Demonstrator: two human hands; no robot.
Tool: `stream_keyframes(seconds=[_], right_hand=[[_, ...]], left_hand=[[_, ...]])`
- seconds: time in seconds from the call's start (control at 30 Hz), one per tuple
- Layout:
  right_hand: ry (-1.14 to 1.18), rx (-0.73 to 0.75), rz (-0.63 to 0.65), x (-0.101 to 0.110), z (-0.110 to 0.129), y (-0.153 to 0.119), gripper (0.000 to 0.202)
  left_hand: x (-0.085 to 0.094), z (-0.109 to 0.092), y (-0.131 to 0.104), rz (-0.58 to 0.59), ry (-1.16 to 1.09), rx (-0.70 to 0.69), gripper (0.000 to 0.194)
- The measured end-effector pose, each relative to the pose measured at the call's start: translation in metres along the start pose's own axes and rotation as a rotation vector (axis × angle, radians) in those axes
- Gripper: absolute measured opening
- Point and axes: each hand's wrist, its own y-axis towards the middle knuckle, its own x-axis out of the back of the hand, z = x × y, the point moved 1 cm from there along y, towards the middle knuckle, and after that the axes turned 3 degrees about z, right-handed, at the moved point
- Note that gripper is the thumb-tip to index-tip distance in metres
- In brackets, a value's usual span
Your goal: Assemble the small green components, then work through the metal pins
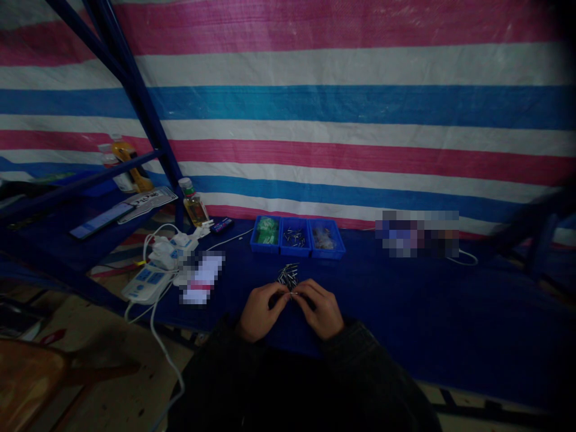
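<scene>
My left hand (pixel 264 309) and my right hand (pixel 321 307) meet at the fingertips above the blue tabletop (pixel 382 312). Both are closed in a pinch on a small thin metal piece (pixel 294 293), too small for me to tell its exact kind. Just beyond the fingertips lies a loose pile of slim dark and silvery metal pieces (pixel 288 273). Behind the pile, three blue bins stand side by side: the left bin (pixel 265 247) holds something green, the middle bin (pixel 294 251) similar slim metal pieces, and the right bin (pixel 327 254) small pale parts in clear plastic.
To the left are a phone (pixel 203 279), white power strips (pixel 146 284) with plugs and cables, and a capped bottle (pixel 194 204). A blue metal post (pixel 148 120) rises there. Striped sheeting (pixel 337 102) hangs behind the table. Blurred-out items (pixel 416 234) sit at the back right.
</scene>
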Motion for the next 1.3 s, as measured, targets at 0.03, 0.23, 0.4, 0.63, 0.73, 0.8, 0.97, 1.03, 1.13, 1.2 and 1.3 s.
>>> stream_keyframes(seconds=[0.03, 0.23, 0.4, 0.63, 0.73, 0.8, 0.97, 1.03, 1.13, 1.2, 1.3], right_hand=[[-0.003, -0.002, 0.002, 0.000, 0.000, 0.000, 0.015], [0.021, -0.013, 0.013, 0.000, -0.001, 0.001, 0.019], [0.025, -0.039, -0.009, 0.002, -0.002, -0.001, 0.019], [-0.153, -0.100, -0.250, 0.019, -0.011, 0.043, 0.019], [-0.318, -0.110, -0.338, 0.025, -0.020, 0.081, 0.017], [-0.389, -0.104, -0.310, 0.025, -0.029, 0.095, 0.022], [-0.319, -0.184, -0.239, 0.014, -0.047, 0.063, 0.020], [-0.281, -0.183, -0.138, 0.010, -0.047, 0.038, 0.019], [-0.325, -0.187, -0.058, 0.009, -0.040, 0.009, 0.016], [-0.383, -0.194, -0.057, 0.009, -0.036, -0.001, 0.012], [-0.443, -0.191, -0.056, 0.008, -0.033, -0.006, 0.012]], left_hand=[[0.000, 0.000, 0.000, -0.006, -0.001, 0.001, 0.016], [0.001, -0.001, 0.001, -0.012, -0.013, -0.002, 0.016], [0.003, -0.002, 0.000, -0.051, -0.024, -0.006, 0.019], [0.006, 0.001, 0.001, -0.153, -0.058, 0.035, 0.023], [0.005, 0.001, 0.001, -0.147, -0.043, 0.034, 0.023], [0.005, 0.000, 0.001, -0.147, -0.042, 0.030, 0.022], [0.004, 0.000, 0.000, -0.128, -0.053, 0.021, 0.022], [0.004, 0.000, 0.000, -0.131, -0.057, 0.019, 0.021], [0.003, 0.000, 0.000, -0.136, -0.069, 0.024, 0.021], [0.002, 0.000, 0.000, -0.135, -0.070, 0.026, 0.021], [0.002, 0.000, 0.001, -0.131, -0.060, 0.020, 0.022]])
